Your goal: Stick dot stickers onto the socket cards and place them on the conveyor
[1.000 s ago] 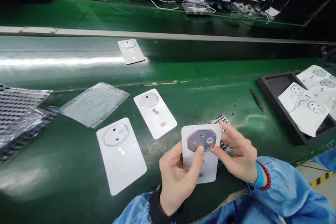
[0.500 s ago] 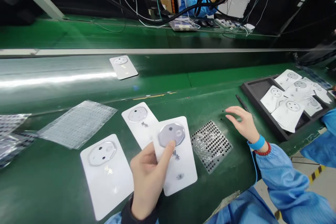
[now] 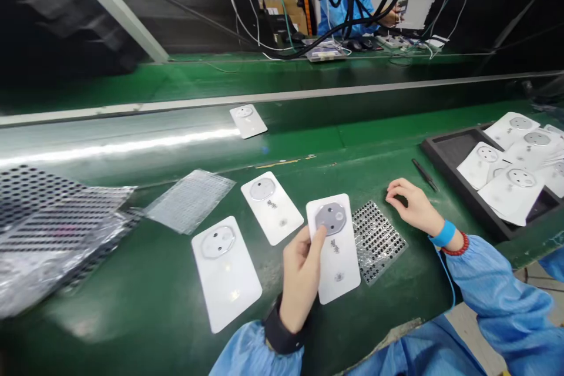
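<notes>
My left hand (image 3: 302, 273) grips a white panel (image 3: 341, 270) that looks like a phone back cover, thumb on its front at the edge of the grey round window. Its upper end is tilted up above the bench. Right of it lies a clear sheet of small black dots (image 3: 379, 241), partly covered by the panel. My right hand (image 3: 414, 205) is over the bench just beyond the sheet, thumb and forefinger pinched together; whatever sits between the fingertips is too small to make out. Two similar panels, a nearer one (image 3: 227, 282) and a farther one (image 3: 271, 211), lie left of my left hand.
A black tray (image 3: 458, 205) holding several white panels stands at the right, with a black pen-like tool (image 3: 425, 175) beside it. Another panel (image 3: 249, 120) lies farther back. Clear dotted sheets (image 3: 189, 200) and a plastic-wrapped stack (image 3: 57, 235) lie left. A co-worker (image 3: 348, 0) is behind.
My right thumb and forefinger have closed from apart into a pinch. My left hand still holds the same panel. The whole view has shifted, showing more of the left side.
</notes>
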Tool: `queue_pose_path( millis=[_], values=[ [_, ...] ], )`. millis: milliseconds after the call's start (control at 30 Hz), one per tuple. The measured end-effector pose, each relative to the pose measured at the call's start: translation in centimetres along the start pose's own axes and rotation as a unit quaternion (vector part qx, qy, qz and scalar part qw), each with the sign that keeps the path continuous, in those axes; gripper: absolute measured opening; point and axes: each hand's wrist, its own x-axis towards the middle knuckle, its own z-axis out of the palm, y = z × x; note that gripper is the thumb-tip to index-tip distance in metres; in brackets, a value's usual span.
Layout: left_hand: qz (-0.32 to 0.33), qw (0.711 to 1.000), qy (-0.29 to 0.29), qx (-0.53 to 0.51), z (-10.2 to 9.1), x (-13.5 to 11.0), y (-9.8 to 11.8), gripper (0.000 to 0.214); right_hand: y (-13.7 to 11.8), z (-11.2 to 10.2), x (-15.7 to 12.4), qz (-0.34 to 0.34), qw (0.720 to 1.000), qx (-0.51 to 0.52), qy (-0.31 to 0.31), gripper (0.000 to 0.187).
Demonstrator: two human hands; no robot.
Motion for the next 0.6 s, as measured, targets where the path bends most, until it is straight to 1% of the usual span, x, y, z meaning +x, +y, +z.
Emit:
queue_pose_path(
  millis=[67, 133, 200, 267, 333, 400, 600],
  values=[
    [0.012, 1.0, -0.017, 0.006, 0.5, -0.5, 0.2, 0.032, -2.7, 0.0, 0.1, -0.001, 0.999, 0.03, 0.041, 0.01],
    [0.018, 0.999, -0.037, 0.009, 0.8, -1.1, 0.5, 0.029, -6.0, 0.6, 0.2, -0.011, 0.994, 0.077, 0.083, 0.008],
    [0.022, 0.998, -0.059, 0.017, 1.0, -1.5, 0.7, 0.027, -9.0, 1.6, 0.4, -0.035, 0.987, 0.116, 0.101, 0.009],
    [0.027, 0.997, -0.072, 0.022, 1.1, -1.9, 0.9, 0.025, -11.0, 2.7, 0.5, -0.062, 0.984, 0.13, 0.101, 0.011],
    [0.029, 0.996, -0.08, 0.021, 1.0, -2.2, 1.1, 0.025, -11.7, 3.5, 0.5, -0.081, 0.984, 0.127, 0.099, 0.012],
    [0.026, 0.996, -0.085, 0.016, 1.0, -2.4, 1.1, 0.024, -11.7, 3.8, 0.3, -0.087, 0.984, 0.122, 0.095, 0.013],
    [0.059, 0.993, -0.09, 0.044, 0.8, -2.8, 1.2, 0.022, -11.7, 3.6, -0.1, -0.099, 0.986, 0.094, 0.097, 0.015]
  ],
)
